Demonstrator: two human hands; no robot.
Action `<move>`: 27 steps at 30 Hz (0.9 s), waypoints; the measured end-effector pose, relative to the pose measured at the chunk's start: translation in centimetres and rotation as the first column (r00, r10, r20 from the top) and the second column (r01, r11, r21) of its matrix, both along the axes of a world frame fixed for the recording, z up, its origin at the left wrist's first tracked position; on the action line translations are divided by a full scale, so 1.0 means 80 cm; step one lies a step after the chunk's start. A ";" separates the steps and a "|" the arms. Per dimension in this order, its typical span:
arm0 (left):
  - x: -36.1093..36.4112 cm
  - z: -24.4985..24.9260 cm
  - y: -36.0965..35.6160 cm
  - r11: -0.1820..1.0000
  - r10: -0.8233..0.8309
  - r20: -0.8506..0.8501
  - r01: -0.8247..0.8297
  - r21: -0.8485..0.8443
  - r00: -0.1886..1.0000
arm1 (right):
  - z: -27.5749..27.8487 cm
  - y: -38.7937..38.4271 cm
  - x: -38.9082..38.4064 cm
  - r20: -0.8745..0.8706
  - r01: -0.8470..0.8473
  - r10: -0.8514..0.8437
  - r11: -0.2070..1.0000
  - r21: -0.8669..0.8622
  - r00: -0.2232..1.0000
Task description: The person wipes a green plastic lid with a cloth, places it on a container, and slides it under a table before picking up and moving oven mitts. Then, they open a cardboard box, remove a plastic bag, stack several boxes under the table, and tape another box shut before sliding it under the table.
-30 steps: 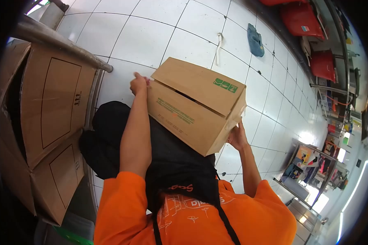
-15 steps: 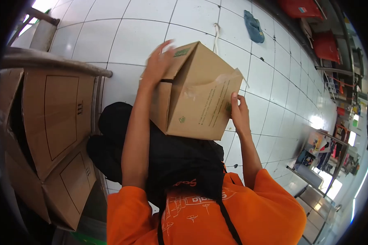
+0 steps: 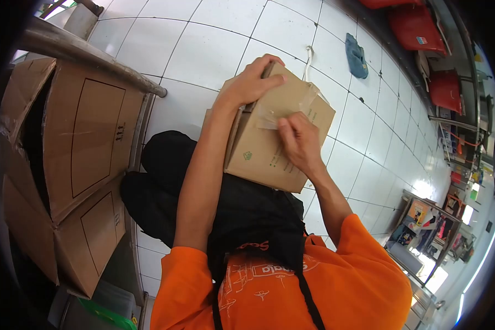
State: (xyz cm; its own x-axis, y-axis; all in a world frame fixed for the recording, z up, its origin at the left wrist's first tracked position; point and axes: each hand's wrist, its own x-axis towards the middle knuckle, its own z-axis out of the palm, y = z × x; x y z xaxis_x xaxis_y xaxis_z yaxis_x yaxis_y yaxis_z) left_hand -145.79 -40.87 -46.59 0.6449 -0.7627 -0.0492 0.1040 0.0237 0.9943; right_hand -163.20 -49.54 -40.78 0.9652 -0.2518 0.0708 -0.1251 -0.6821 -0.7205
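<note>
A brown cardboard box (image 3: pixel 264 157) with green print rests tilted against my black-clad lap. My left hand (image 3: pixel 254 85) grips its upper edge, thumb on the printed face and fingers over the far side. The fingers of my right hand (image 3: pixel 301 140) are curled in a pinch against the same face, at a strip of clear tape (image 3: pixel 267 120). That tape looks wrinkled and partly loose; my fingers hide its end. More tape runs toward the box's upper right corner.
Large cardboard boxes (image 3: pixel 96 137) are stacked on a metal rack (image 3: pixel 93 58) to my left. White floor tiles surround me, with a blue-grey cloth-like item (image 3: pixel 356 58) and a white cord (image 3: pixel 308 60) ahead. Red chairs (image 3: pixel 418 33) and a shelf (image 3: pixel 426 220) stand on the right.
My left hand has come down from a blurred motion to grip the box's upper edge. My right hand has left the box's right side and moved in to the tape. The upper flap is pressed closer.
</note>
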 end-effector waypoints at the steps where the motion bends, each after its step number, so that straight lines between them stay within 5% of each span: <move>1: -0.006 0.004 -0.003 0.999 -0.033 0.067 0.031 0.032 0.997 | -0.002 -0.013 -0.015 -0.020 0.090 -0.090 0.996 0.015 0.996; 4: -0.018 0.017 -0.015 0.993 -0.054 0.113 0.042 0.109 0.992 | -0.017 -0.075 -0.074 0.063 0.331 -0.343 0.932 0.150 0.937; 5: -0.020 0.015 -0.016 0.993 -0.061 0.115 0.048 0.105 0.992 | -0.018 -0.117 -0.101 0.010 0.533 -0.554 0.805 0.262 0.832; 7: -0.018 0.008 -0.016 0.997 0.011 0.221 -0.027 0.070 0.975 | -0.014 -0.217 -0.158 0.127 0.779 -0.804 0.595 0.197 0.582; 9: -0.014 0.006 -0.014 0.998 -0.026 0.090 0.021 0.052 0.996 | -0.053 -0.331 -0.257 -0.067 0.783 -0.833 0.484 0.391 0.549; 10: -0.014 0.005 -0.013 0.998 -0.035 -0.041 0.037 0.042 0.999 | -0.116 -0.389 -0.333 -0.180 0.799 -0.840 0.542 -0.261 0.512; 11: -0.018 0.006 -0.013 0.998 -0.051 -0.041 0.052 0.036 0.998 | -0.176 -0.443 -0.405 -0.232 0.450 -0.892 0.402 -0.797 0.387; 13: -0.019 0.013 -0.014 0.999 -0.003 0.004 0.002 0.051 1.000 | -0.122 -0.362 -0.361 -0.282 0.372 -0.957 0.240 -0.897 -0.063; 14: -0.018 0.016 -0.018 0.999 0.004 0.007 -0.004 0.043 1.000 | -0.137 -0.354 -0.357 -0.213 0.457 -0.977 0.199 -0.867 0.022; 15: -0.020 0.017 -0.019 0.998 0.006 0.012 -0.006 0.058 1.000 | -0.189 -0.401 -0.384 -0.340 0.648 -0.905 0.420 -0.635 0.254; 16: -0.025 0.017 -0.019 0.997 0.003 0.014 -0.005 0.080 1.000 | -0.176 -0.351 -0.336 -0.412 0.725 -0.782 0.607 -0.326 0.468; 17: -0.025 0.017 -0.020 0.996 -0.008 0.013 0.007 0.091 1.000 | -0.130 -0.258 -0.246 -0.370 0.806 -0.717 0.538 0.245 0.591; 19: -0.029 0.015 -0.025 0.996 -0.004 0.083 -0.003 0.090 0.996 | -0.078 -0.146 -0.131 -0.151 0.509 -0.574 0.537 0.673 0.805; 20: -0.038 0.013 -0.025 0.995 -0.025 0.074 0.018 0.098 0.997 | -0.070 -0.116 -0.124 -0.163 0.525 -0.589 0.521 0.672 0.792; 23: -0.027 0.023 -0.030 0.998 0.016 0.019 -0.017 0.067 1.000 | -0.054 -0.077 -0.094 -0.108 0.245 -0.499 0.217 0.945 0.860; 25: -0.037 0.024 -0.025 0.995 0.016 -0.103 -0.006 0.101 0.994 | -0.214 -0.070 -0.218 -0.488 0.471 -0.167 0.639 0.608 0.856; 27: -0.039 0.015 -0.033 0.991 0.074 0.046 -0.079 0.112 0.996 | -0.254 -0.064 -0.262 -0.592 0.332 -0.013 0.838 0.433 0.806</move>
State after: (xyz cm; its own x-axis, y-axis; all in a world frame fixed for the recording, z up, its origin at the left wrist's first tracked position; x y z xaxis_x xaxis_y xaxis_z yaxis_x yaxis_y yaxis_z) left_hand -148.94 -43.53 -45.36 0.7047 -0.7018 -0.1046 0.0647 -0.0833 0.9944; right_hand -184.15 -54.64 -61.09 0.7289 -0.2618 -0.6326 -0.6806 -0.1772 -0.7109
